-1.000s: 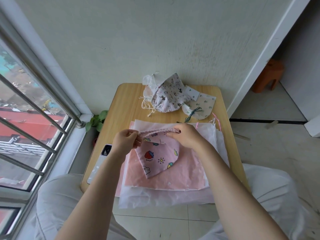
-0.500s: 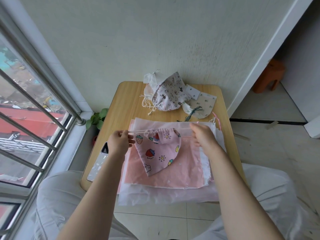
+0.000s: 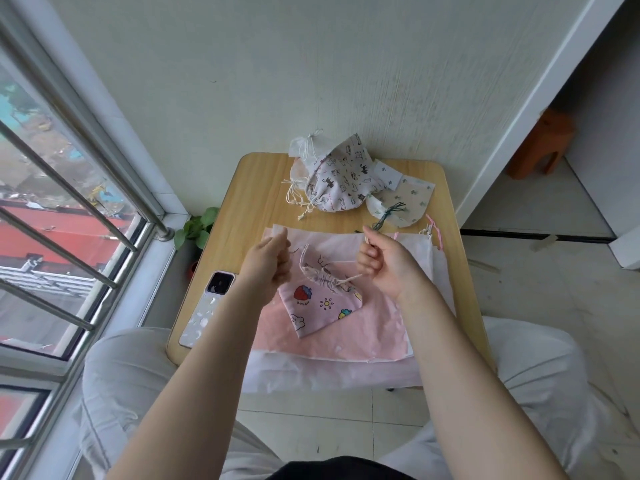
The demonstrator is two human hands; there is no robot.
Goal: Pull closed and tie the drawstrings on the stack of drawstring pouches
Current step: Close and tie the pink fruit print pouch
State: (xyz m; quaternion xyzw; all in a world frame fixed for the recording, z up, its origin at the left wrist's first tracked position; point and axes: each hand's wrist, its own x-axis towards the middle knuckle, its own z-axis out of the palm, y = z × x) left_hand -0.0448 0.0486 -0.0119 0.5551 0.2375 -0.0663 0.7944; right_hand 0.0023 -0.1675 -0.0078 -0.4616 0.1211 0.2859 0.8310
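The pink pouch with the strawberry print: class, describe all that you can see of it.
The pink pouch looks like thin cotton, printed with a strawberry, a sun and a bunny. Its mouth is gathered tightly shut, with cream drawstrings running out both sides. The left hand and the right hand each grip a string. It lies tilted on the stack of flat pouches.

Pink strawberry-and-sun print pouch (image 3: 317, 306) on pale pink stack (image 3: 374, 327); cat-print white pouch (image 3: 341, 180); light wood table (image 3: 258, 192).

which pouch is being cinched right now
The pink pouch with the strawberry and sun print, lying on the flat pink stack. Its mouth is gathered, and the left hand and right hand pinch its strings. The cat-print pouch lies untouched behind.
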